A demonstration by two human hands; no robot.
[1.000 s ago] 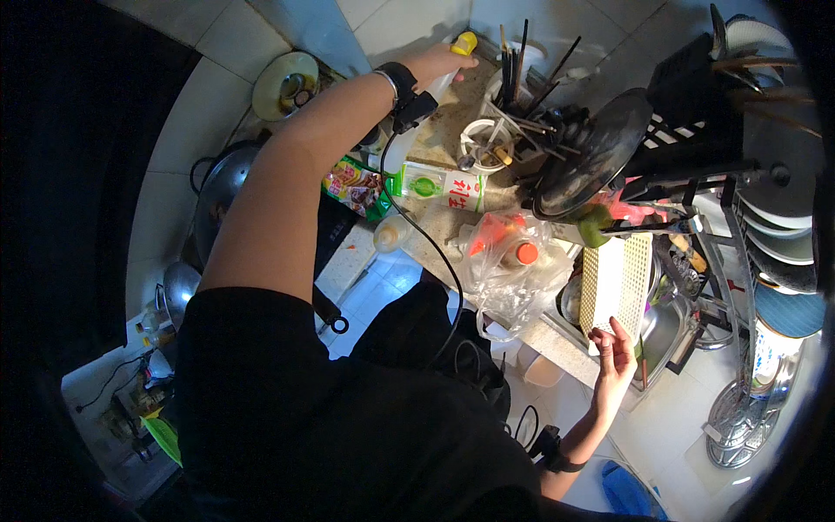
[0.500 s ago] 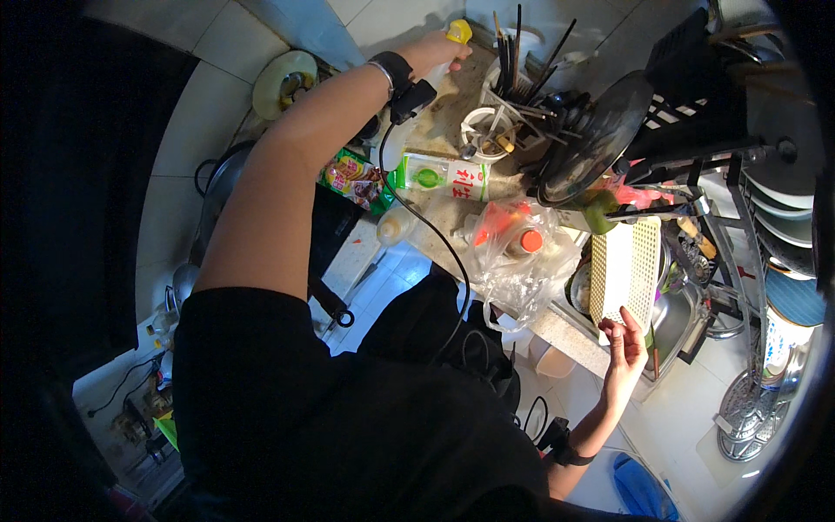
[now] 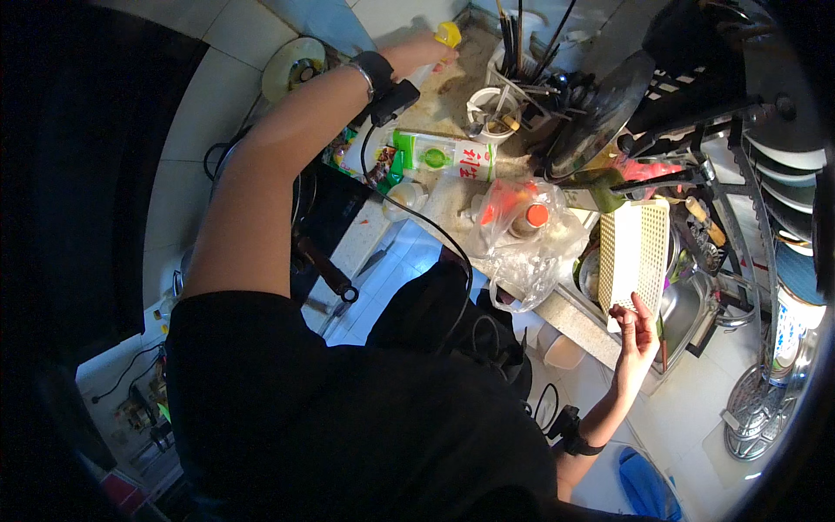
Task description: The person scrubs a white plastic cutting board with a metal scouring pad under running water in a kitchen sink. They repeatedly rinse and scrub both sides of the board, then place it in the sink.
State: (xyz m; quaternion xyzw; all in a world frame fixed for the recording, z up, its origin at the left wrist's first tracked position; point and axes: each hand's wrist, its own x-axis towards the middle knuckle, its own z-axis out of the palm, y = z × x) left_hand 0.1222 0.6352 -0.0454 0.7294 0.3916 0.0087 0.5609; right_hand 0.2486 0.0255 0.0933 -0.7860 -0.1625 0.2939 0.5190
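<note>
At the far end of the counter, my left hand [image 3: 419, 57] is wrapped round a bottle with a yellow cap [image 3: 448, 35]. Most of the bottle's pale body is hidden by the hand and wrist. My right hand [image 3: 638, 337] hovers beside the near end of a cream perforated basket [image 3: 644, 252], its fingers loosely bent and apart. A small dark patch shows at its fingertips; whether it is a thing or a shaded finger I cannot make out.
A clear plastic bag [image 3: 531, 274] with a red-capped bottle sits mid-counter, near a green-and-white packet [image 3: 444, 157]. Chopsticks and utensils stand behind. A glass lid [image 3: 609, 117] leans at the dish rack. A pan handle [image 3: 326, 268] juts over the counter edge; the sink [image 3: 683, 309] lies right.
My left hand and the yellow-capped bottle have shifted slightly left. The view has turned a little, and my right hand appears slightly higher and farther right beside the basket.
</note>
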